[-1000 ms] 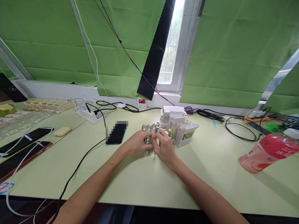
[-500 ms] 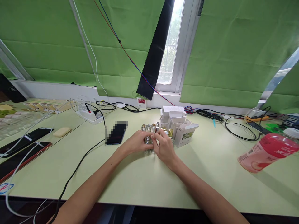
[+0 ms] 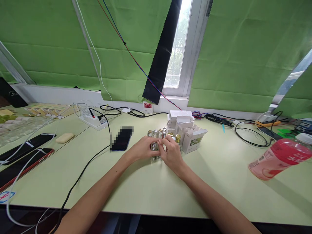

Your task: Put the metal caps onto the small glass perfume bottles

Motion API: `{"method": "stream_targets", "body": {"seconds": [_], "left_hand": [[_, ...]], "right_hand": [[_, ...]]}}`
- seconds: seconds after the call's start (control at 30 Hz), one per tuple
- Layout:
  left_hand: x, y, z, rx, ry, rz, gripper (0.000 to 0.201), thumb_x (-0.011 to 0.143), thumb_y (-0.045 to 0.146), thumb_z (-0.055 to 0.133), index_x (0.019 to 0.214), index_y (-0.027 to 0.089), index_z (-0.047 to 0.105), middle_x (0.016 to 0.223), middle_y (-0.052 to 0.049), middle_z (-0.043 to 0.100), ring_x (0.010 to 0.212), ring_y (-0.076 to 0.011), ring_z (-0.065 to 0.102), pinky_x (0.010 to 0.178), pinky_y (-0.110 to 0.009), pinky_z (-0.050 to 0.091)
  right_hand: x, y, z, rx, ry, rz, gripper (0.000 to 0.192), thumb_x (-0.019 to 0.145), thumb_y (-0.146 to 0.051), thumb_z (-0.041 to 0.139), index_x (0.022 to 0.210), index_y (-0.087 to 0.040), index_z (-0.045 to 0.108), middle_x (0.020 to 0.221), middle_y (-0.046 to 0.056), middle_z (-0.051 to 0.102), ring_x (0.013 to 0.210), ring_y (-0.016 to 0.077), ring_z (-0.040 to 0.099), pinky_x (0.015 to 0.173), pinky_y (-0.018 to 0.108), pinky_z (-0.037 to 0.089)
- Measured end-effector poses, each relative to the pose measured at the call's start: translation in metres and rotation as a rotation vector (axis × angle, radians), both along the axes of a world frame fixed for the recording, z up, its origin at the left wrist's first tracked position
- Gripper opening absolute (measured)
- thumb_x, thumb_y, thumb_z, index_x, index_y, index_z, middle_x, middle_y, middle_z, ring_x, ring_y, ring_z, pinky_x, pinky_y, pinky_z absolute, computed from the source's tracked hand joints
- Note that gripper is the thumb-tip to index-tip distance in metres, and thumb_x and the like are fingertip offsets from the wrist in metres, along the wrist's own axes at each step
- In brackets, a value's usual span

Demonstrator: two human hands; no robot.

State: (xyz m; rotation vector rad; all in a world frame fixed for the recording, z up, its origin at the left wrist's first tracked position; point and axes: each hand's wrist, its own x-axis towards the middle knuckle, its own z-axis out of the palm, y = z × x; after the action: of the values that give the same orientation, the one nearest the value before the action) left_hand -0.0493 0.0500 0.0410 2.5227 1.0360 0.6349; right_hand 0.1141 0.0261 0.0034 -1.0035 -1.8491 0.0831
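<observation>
Several small glass bottles (image 3: 153,147) with gold and silver tops are grouped in the middle of the table. My left hand (image 3: 143,148) reaches over them from the left, fingers bent, its thumb against the near bottles. My right hand (image 3: 171,151) comes from the right with curled fingers, and its fingertips meet those of my left hand above the bottles. What the fingertips pinch between them is too small to make out. A gold-topped bottle (image 3: 178,139) stands beside my right hand, close to an open white carton (image 3: 194,139).
More white cartons (image 3: 180,117) are stacked behind the bottles. A phone (image 3: 121,139) lies to the left, near a black cable and a white power strip (image 3: 94,121). On the right stands a pink drink bottle (image 3: 275,159). Two more phones (image 3: 26,148) lie far left.
</observation>
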Motion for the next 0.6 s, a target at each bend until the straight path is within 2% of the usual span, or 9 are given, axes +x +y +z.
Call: {"method": "stream_targets", "body": {"seconds": [0.27, 0.6], "left_hand": [[-0.0011, 0.0016, -0.0015, -0.003, 0.013, 0.010, 0.015, 0.079, 0.030, 0.063, 0.084, 0.016, 0.065, 0.059, 0.007, 0.050, 0.053, -0.0081, 0.033, 0.053, -0.021, 0.028], [0.0003, -0.0009, 0.0008, -0.009, -0.001, 0.012, 0.015, 0.080, 0.032, 0.063, 0.083, 0.017, 0.066, 0.059, 0.007, 0.051, 0.053, -0.0080, 0.034, 0.053, -0.022, 0.028]], "right_hand": [[-0.0003, -0.0009, 0.0005, 0.038, -0.018, -0.005, 0.023, 0.094, -0.017, 0.047, 0.072, -0.020, 0.053, 0.079, 0.001, 0.048, 0.060, 0.0113, 0.045, 0.056, 0.023, 0.035], [-0.0004, -0.0013, -0.0042, -0.012, 0.072, 0.035, 0.018, 0.095, -0.017, 0.050, 0.078, -0.020, 0.055, 0.080, 0.001, 0.049, 0.060, 0.0107, 0.046, 0.056, 0.022, 0.038]]}}
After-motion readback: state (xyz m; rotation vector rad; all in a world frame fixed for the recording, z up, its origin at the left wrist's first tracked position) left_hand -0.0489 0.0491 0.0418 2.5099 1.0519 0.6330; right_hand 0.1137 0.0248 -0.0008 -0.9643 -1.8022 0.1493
